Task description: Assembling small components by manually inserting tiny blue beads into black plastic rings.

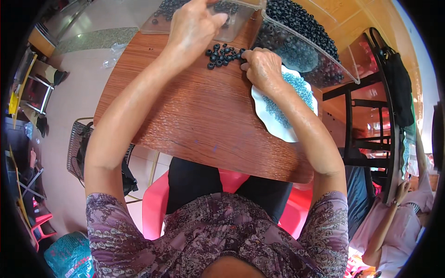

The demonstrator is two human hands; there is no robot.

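Note:
My right hand (pixel 264 69) is closed, its thumb and fingertips drawn together at the right end of a small pile of round black beads (pixel 218 58) on the brown wooden table. A black bead shows right at those fingertips. Under the right wrist lies a white scalloped plate (pixel 262 116) of tiny blue-green beads (pixel 299 88). Raised at the top edge, my left hand (pixel 194 28) is in front of a clear bin (pixel 229 32) with dark beads in it. Its fingers look curled, the thumb sticks out to the right, and what it holds is hidden.
A clear bin (pixel 315 60) heaped with black beads (pixel 296 21) stands at the table's far right. Beyond it are a black stool frame (pixel 347 120) and a seated person (pixel 394 227). A black mesh chair (pixel 76 148) stands left of the table (pixel 199 120).

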